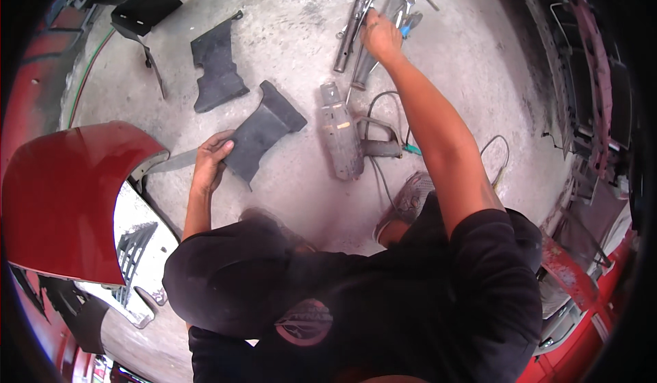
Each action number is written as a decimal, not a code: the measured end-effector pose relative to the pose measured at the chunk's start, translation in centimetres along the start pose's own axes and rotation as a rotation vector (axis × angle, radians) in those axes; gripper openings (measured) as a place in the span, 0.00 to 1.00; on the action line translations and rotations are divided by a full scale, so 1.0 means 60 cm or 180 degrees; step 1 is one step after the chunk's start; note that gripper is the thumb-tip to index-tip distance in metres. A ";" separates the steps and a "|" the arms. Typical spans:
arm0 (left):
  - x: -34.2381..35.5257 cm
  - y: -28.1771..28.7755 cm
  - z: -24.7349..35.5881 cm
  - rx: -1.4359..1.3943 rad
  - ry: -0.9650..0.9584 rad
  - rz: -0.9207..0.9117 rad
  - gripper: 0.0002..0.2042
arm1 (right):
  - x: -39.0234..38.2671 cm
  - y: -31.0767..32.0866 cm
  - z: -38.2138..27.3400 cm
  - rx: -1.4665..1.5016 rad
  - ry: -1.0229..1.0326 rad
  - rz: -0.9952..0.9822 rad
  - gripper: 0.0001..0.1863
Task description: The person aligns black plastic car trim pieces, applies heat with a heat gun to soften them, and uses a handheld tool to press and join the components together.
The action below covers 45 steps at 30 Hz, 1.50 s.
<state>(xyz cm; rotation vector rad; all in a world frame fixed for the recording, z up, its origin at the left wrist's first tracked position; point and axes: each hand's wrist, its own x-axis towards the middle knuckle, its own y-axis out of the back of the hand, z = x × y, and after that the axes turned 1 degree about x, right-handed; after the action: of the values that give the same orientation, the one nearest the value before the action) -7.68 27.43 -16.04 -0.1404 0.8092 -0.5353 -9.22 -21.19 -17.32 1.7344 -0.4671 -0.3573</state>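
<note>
Pinching the lower-left edge of the black panel (263,133), the left fingers (226,147) have the thumb pressed on its upper face and the others mostly hidden behind the edge. The panel reaches out from them, forward and to the right. Forward and to the right of that grasp, the right fingers (373,19) are curled down among metal hand tools on the concrete floor (294,47); whether they grasp one or only touch it, I can't tell.

Just left of the right fingers lies a long tubular tool (343,53). A flat metal bar (365,70) runs beneath them, and just to their right is a blue-handled tool (411,24). Nearer the body than those fingers, and right of the held panel, lies a grey power tool (342,140). A second black panel (219,68) lies beyond the left fingers, and a red body panel (75,198) is to their left.

To do this well, I would keep the left pinch steady but light, since one-edge support could let the far corner dip. The right fingers should separate a single tool from the crowded pile and lift it straight up, clear of the bar and the power tool.
</note>
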 end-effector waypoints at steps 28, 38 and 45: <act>-0.005 0.002 0.012 0.1937 -0.0176 0.0112 0.18 | -0.217 0.095 -0.278 -0.0295 0.2981 -0.1477 0.13; -0.023 -0.025 0.035 0.2062 -0.0457 0.0183 0.11 | -0.238 0.093 -0.317 -0.0519 0.3161 -0.1117 0.06; -0.035 -0.025 0.030 0.2089 -0.0466 0.0234 0.13 | -0.246 0.063 -0.329 -0.0654 0.3238 -0.1231 0.07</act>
<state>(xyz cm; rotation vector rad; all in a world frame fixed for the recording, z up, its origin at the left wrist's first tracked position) -8.17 27.07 -12.97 0.4483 0.4626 -0.6869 -13.01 2.25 -9.68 1.5636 0.6228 0.2253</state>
